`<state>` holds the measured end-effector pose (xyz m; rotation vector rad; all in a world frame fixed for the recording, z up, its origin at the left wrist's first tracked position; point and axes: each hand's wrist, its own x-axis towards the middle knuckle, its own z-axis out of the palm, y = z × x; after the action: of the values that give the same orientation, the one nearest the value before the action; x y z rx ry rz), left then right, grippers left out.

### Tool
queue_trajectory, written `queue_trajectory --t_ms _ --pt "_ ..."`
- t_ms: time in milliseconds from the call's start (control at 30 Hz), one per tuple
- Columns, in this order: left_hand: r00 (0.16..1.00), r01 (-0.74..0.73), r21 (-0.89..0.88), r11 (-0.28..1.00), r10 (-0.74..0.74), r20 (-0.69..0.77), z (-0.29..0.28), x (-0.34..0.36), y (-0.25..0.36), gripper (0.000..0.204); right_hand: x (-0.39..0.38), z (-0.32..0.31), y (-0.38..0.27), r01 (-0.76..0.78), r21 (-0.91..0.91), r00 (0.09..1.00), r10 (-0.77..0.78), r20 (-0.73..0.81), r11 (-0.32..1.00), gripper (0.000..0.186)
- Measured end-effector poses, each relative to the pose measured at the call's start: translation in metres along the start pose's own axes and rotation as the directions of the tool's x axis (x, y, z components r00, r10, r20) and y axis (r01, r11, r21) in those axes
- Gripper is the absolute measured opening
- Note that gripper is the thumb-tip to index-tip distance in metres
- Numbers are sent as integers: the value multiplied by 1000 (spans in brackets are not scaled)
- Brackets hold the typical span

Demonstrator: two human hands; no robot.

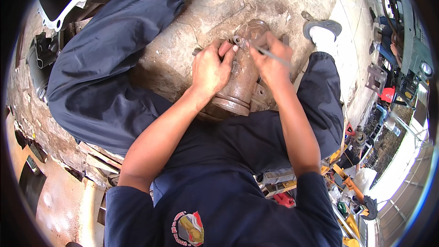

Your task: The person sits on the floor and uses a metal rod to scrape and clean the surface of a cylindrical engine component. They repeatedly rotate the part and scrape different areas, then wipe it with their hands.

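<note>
A rusty brown cylindrical metal housing (238, 80) lies on the ground between my legs, with a flanged rim at its near end. My left hand (211, 66) is closed at its upper left side, gripping a short reddish-brown piece (225, 48). Beside those fingertips a small round metal end with a hole (238, 40) shows. Over the housing's right side, my right hand (275, 59) is closed around a slim grey metal tool (273, 56), its tip close to the left fingers. The right fingers hide part of the tool, and its exact kind cannot be made out.
My bent legs frame the housing, with a sandal (325, 28) on the right foot. A large dark metal part with a pale flange (58, 22) stands at upper left. Tools and machine parts crowd the right side, near an orange-yellow bar (350, 184). Rusty sheet metal (59, 206) lies lower left.
</note>
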<state>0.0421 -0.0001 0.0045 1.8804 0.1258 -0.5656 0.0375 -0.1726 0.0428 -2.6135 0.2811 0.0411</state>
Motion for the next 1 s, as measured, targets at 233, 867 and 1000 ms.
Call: queue_trajectory --t_ms 233,867,1000 --pt "1000 1 -11 1000 -1 0 -1 1 1 33 2 1 4 8 -90 1000 -6 18 996 22" --pt "1000 -11 5 1000 11 -11 -2 -1 7 32 10 -9 7 79 -72 994 -73 77 994 25" --pt "999 -33 -4 999 33 -27 0 -2 0 33 3 -10 1 162 -64 985 -157 68 985 23"
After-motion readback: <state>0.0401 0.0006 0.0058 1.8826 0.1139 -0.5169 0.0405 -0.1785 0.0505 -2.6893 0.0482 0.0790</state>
